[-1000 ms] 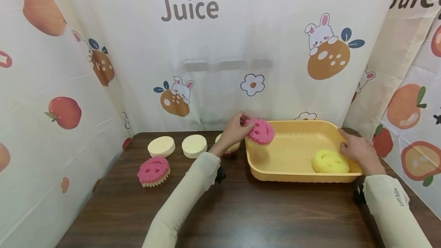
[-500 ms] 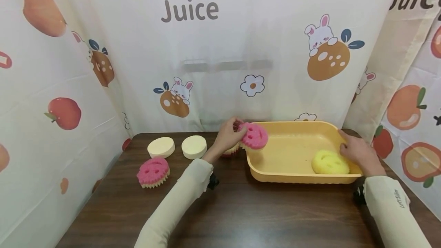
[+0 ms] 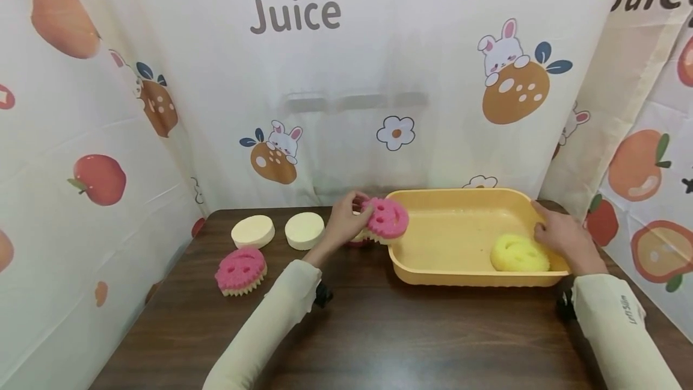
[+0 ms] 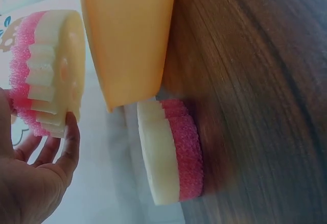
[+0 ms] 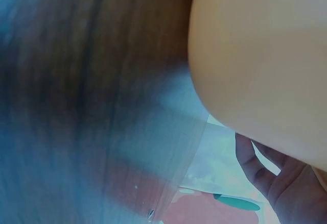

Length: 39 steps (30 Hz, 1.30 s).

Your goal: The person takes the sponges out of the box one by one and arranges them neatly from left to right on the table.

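Note:
My left hand (image 3: 341,221) pinches a round pink-and-cream smiley-face scrubbing sponge (image 3: 387,219), raised at the left end of a yellow plastic tub (image 3: 455,236). Its pink face side, with two eye holes and a mouth slit, shows in the head view; in the left wrist view the cream side (image 4: 71,66) shows, fingertips at its edge. A similar sponge (image 4: 171,152) lies pink side down on the table, mostly hidden behind the left hand in the head view. My right hand (image 3: 565,238) grips the tub's right rim. Inside, near that hand, sits a yellow smiley-face sponge (image 3: 518,253).
At the table's left, two round sponges show cream tops, one far left (image 3: 252,232) and one closer to the middle (image 3: 305,230). In front of them lies a pink-topped smiley sponge (image 3: 240,269). A printed curtain (image 3: 346,155) stands right behind the table (image 3: 379,330).
My left hand has carried the pink-and-cream sponge leftward and slightly down, from over the tub's left end to beside its left rim. The right hand and tub stay put.

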Each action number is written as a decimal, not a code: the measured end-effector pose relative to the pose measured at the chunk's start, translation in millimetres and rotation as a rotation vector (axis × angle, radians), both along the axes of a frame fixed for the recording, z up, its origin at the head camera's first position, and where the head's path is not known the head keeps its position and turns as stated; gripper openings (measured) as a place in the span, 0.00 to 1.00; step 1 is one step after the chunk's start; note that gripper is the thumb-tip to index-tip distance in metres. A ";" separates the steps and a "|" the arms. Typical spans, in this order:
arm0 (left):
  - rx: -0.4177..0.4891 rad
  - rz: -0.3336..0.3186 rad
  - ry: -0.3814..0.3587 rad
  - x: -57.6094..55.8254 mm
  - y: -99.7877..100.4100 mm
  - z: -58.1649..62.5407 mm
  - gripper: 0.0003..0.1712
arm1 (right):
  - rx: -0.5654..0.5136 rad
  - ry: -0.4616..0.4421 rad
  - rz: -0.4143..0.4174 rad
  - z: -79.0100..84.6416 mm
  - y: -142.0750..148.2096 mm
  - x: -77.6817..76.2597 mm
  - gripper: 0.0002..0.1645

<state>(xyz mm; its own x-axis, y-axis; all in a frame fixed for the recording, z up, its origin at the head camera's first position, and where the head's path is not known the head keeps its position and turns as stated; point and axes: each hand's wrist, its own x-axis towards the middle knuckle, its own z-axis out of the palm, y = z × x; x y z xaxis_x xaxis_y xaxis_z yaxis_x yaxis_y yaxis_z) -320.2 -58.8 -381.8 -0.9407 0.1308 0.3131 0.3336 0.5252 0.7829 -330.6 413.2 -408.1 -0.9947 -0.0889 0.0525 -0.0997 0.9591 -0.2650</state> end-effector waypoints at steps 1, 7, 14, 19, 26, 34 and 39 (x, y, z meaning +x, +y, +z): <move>0.001 0.004 -0.006 1.4 -1.0 -0.4 0.15 | 0.000 -0.002 0.002 -0.2 -0.2 -0.1 0.39; 0.002 0.019 -0.019 8.8 -7.6 -2.4 0.15 | 0.005 -0.003 0.008 -1.5 0.7 -1.6 0.39; 0.001 0.047 -0.023 15.1 -19.5 -5.2 0.14 | 0.006 -0.003 0.008 -1.8 1.5 -3.2 0.39; -0.001 0.064 -0.033 16.7 -28.8 -6.5 0.15 | -0.009 -0.006 0.006 -2.9 2.6 -4.0 0.39; -0.006 0.077 -0.049 22.6 -40.5 -11.3 0.15 | -0.014 -0.019 0.009 -2.7 3.1 -4.4 0.40; -0.025 0.094 -0.043 29.3 -55.2 -15.6 0.13 | -0.013 -0.019 0.009 -3.2 2.2 -3.7 0.40; -0.041 0.085 -0.051 31.6 -63.6 -20.1 0.13 | -0.010 -0.018 0.006 -3.0 2.3 -2.8 0.40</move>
